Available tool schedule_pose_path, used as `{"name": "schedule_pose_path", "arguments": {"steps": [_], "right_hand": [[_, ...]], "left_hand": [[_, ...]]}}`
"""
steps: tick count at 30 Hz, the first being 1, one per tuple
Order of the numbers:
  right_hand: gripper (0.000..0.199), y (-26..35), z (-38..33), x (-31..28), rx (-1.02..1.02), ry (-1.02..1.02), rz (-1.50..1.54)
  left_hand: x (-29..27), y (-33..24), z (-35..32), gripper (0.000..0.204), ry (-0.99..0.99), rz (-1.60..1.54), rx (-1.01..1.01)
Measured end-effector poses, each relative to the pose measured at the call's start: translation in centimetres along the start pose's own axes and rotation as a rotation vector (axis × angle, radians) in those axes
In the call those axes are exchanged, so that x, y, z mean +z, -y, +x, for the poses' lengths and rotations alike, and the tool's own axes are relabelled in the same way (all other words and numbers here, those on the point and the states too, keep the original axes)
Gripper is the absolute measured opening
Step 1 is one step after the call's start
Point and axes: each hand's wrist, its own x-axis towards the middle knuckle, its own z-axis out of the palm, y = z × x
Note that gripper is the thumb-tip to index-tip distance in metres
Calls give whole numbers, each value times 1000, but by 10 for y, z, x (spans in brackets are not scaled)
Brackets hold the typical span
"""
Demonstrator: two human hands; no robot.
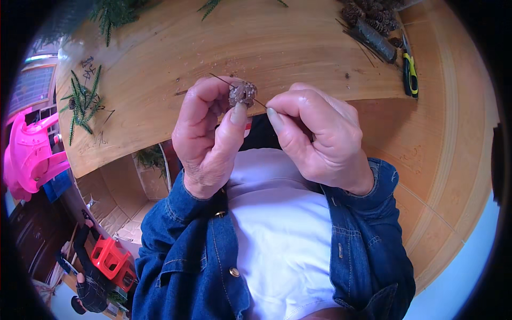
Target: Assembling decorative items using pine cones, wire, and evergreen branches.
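Note:
A small brown pine cone [244, 93] with pale flecks is pinched between the thumb and fingers of my left hand [208, 128]. A thin dark wire [221, 79] runs by the cone, sticking out on both sides of it. The thumb and forefinger of my right hand [320, 130] are closed on the wire's right end. Whether the wire wraps round the cone or only passes through its scales I cannot tell. Both hands are raised in front of my chest, just at the near edge of the wooden table [256, 42].
Green artificial sprigs [82, 101] lie at the table's left. Far right are a pile of pine cones [373, 13], a dark wire bundle [376, 40] and yellow-black pliers [409, 72]. A cardboard box [120, 184] stands below the left edge, near pink and red plastic stools [113, 261]. Another person [90, 288] is at lower left.

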Motion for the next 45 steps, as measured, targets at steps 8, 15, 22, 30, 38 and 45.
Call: {"name": "schedule_pose_path", "arguments": {"steps": [8,15,22,30,38,45], "right_hand": [[21,0,-3,4,34,-46,10],[28,-7,-4,3,-39,-22,-8],[27,-11,-6,6,-75,-18,-78],[22,-13,-10,10,-67,-46,-133],[15,-10,-16,6,-14,11,-43],[15,-8,-15,0,-24,67,-48]], "left_hand": [[-4,2,-3,26,31,-10,-25],[-12,1,4,30,189,-66,-133],[5,-9,-4,30,-1,112,-200],[1,-6,4,25,-1,-76,-345],[-2,0,8,22,-9,-519,-443],[-15,9,10,21,146,-706,-486]]}}
